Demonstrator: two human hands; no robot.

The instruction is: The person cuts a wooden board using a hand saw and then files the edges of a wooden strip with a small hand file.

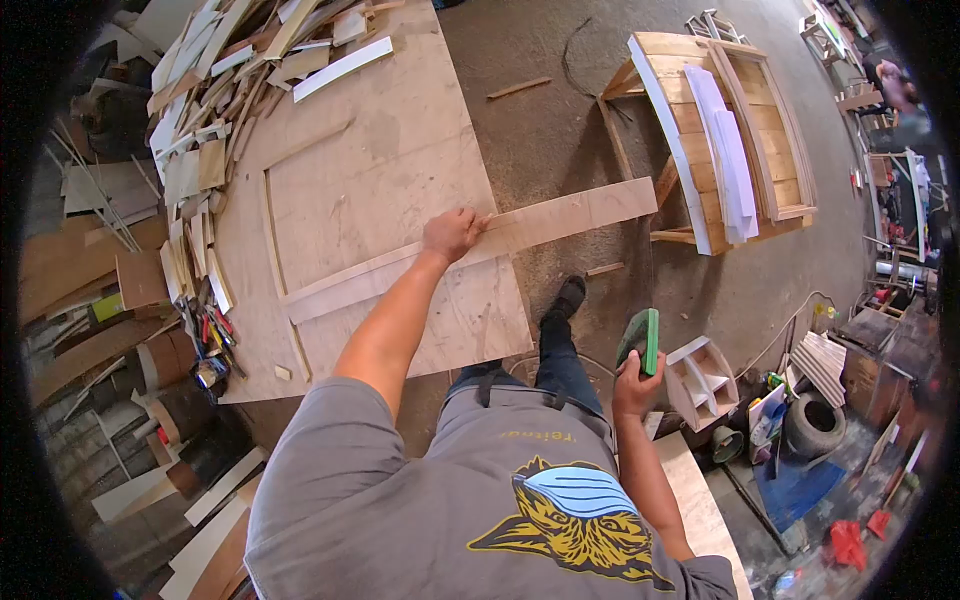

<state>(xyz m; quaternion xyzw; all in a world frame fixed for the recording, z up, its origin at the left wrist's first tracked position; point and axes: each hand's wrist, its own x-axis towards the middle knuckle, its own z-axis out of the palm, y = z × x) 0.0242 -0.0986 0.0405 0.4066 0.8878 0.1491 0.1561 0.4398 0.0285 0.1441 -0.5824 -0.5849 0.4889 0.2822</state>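
My left hand [457, 235] is closed on the edge of a long, flat wooden board [560, 218]. The board lies slantwise on a plywood-topped table [390, 135], and its right end sticks out past the table's edge. In my right hand [638, 388], fingers wrapped round it, is a green sanding block [642, 343] with a darker green face. That hand is low beside my body, apart from the board. A thin wood strip frame [268, 215] lies on the tabletop by the board's left end.
Scrap wood [225, 70] is heaped at the table's far left, with hand tools [215, 345] below it. At the right, a slatted wooden bench [690, 130] bears white pieces and a frame. A small compartmented wooden box [700, 383] and a tire [815, 427] are right of me.
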